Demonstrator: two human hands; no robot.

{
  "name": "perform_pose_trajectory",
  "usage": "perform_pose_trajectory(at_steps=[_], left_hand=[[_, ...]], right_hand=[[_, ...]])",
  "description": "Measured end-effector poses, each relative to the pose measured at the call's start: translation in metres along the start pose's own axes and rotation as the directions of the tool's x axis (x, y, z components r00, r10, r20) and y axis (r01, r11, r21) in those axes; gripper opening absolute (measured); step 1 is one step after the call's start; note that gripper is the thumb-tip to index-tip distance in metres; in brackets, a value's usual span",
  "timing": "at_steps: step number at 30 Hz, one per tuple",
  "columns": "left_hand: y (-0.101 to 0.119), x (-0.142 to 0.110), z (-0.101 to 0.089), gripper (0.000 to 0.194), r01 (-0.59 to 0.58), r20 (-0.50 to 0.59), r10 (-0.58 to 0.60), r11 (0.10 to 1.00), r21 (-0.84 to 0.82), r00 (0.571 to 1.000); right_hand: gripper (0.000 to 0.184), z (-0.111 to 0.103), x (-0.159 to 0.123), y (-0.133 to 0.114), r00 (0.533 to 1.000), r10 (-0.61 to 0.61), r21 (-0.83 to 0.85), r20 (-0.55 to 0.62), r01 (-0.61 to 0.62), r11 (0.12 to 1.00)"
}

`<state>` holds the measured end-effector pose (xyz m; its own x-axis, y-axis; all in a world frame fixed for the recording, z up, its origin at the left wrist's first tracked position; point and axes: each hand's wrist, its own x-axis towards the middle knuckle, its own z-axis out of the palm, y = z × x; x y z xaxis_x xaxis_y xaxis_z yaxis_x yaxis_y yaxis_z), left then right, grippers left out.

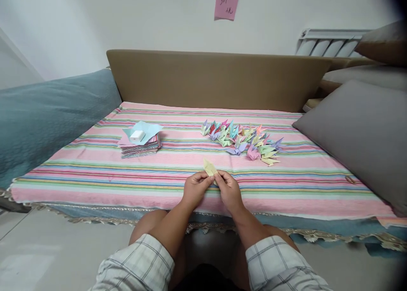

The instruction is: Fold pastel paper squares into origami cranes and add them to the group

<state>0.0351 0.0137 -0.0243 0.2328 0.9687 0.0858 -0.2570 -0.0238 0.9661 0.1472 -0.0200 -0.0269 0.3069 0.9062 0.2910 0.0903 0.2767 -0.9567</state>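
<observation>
A folded piece of pale yellow paper (209, 167) is pinched between my two hands, its pointed end facing away from me. My left hand (197, 187) grips its left side, thumb and fingers pressed together. On the other side my right hand (229, 189) pinches the lower part, its thumb close to the left one. Both hands are just above the striped cloth, and they hide the paper's lower end. Beyond them, to the right, lies a group of folded paper cranes (237, 149) in several colours.
To the left, a stack of coloured paper sheets (140, 150) carries a small white box-shaped object (137, 135). A striped cloth (95, 172) covers the sofa seat. A grey cushion (359, 134) leans at the right, a blue-green armrest (57, 113) rises at the left, and a brown backrest (216, 79) stands behind.
</observation>
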Motion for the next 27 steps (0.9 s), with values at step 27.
perform_pose_trajectory(at_steps=[27], left_hand=[[-0.0008, -0.0023, -0.0033, 0.026, 0.051, 0.019, -0.051, 0.998, 0.026, 0.999]], right_hand=[[0.012, 0.0016, -0.0073, 0.0029, 0.982, -0.151, -0.097, -0.117, 0.14, 0.985]])
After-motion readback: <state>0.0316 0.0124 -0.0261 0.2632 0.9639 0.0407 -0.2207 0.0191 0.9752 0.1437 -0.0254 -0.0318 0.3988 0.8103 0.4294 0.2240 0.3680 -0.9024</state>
